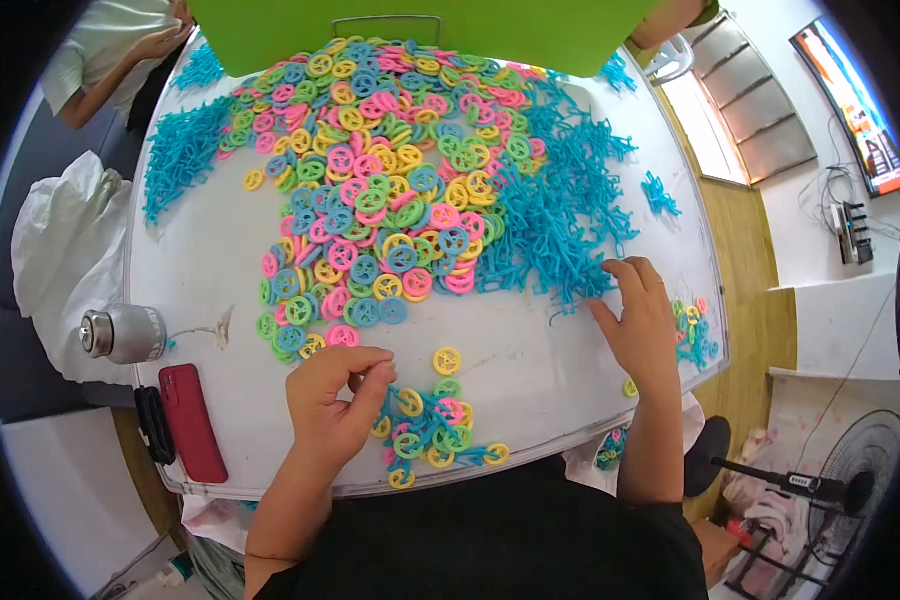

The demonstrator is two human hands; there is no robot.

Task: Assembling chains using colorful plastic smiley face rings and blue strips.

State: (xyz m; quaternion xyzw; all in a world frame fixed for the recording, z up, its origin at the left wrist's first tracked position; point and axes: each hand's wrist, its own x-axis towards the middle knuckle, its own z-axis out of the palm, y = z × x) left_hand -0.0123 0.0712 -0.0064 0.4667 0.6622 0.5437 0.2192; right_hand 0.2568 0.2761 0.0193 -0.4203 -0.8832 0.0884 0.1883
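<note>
Beside the near right edge of the heaped blue plastic pieces [560, 220], my right hand [642, 320] has its thumb and forefinger parted, gripping nothing. My left hand [332, 400] is curled, thumb drawn close to forefinger; I cannot tell whether something is pinched there. Just right of it, a small cluster of wheels and blue pieces [450, 438] lies on the white table [560, 385], with a yellow wheel [447, 361] beyond.

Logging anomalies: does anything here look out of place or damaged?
A brownish mark on the white table, right of the grey bottle, could be a stain or damage. A yellow wheel lies alone between the wheel pile and the smaller cluster.
</note>
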